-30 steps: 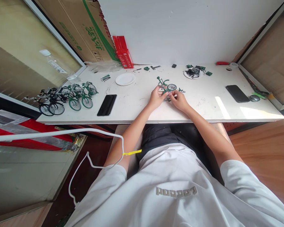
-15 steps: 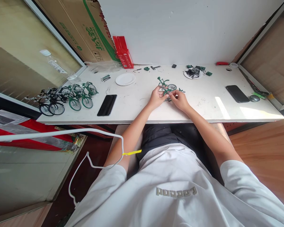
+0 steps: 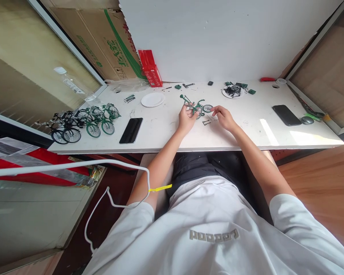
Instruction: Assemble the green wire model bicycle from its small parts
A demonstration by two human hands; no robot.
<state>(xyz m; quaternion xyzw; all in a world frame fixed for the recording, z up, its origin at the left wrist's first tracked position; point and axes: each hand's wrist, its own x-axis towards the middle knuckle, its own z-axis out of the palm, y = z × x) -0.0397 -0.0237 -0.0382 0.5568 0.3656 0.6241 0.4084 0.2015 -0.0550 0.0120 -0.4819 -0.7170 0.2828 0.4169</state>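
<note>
My left hand (image 3: 187,119) is closed round a small green model bicycle (image 3: 200,110), held just above the white table. One of its spoked wheels points toward my right hand (image 3: 224,117). The right hand's fingers are drawn together at that wheel's edge; whatever is between the fingertips is too small to make out. Below the bicycle, a small dark green part (image 3: 206,122) lies on the table. Several green model bicycles (image 3: 100,118) stand at the left, beside several black model bicycles (image 3: 65,131).
On the table (image 3: 166,133) lie a phone (image 3: 131,130) at left and another phone (image 3: 286,115) at right. Farther back are a white plate (image 3: 153,100), a plate of black parts (image 3: 233,91), loose green pieces (image 3: 251,91) and a red box (image 3: 151,70). A white cable (image 3: 103,162) crosses at lower left.
My right hand has moved a little right, off the middle of the bicycle. The left hand has tilted the bicycle and shifted it slightly left. The small part on the table now shows.
</note>
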